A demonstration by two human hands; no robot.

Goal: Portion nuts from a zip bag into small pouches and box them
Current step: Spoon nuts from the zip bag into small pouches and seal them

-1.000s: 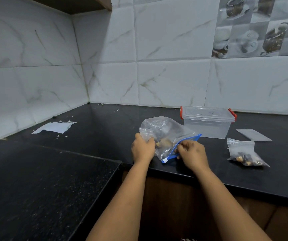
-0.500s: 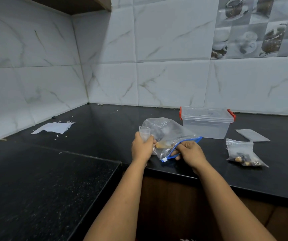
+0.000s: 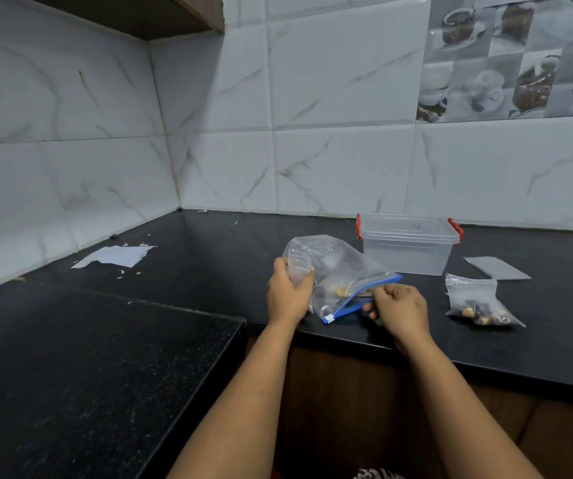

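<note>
White marbled tiles back a black counter (image 3: 209,257) where portioning looks barely half done. One zip bag (image 3: 343,271), just left of the lidded box (image 3: 407,247), holds nuts; the right hand (image 3: 397,305) pinches its blue zip edge. The left hand (image 3: 288,292) grips one small pouch (image 3: 298,267). One filled pouch (image 3: 475,302) and one flat empty pouch (image 3: 495,267) lie right of the box; nothing looks boxed.

Two bare, sleeveless forearms (image 3: 243,402)

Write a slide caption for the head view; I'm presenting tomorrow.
Left hand holds a small pouch; right hand at the zip bag.
</note>
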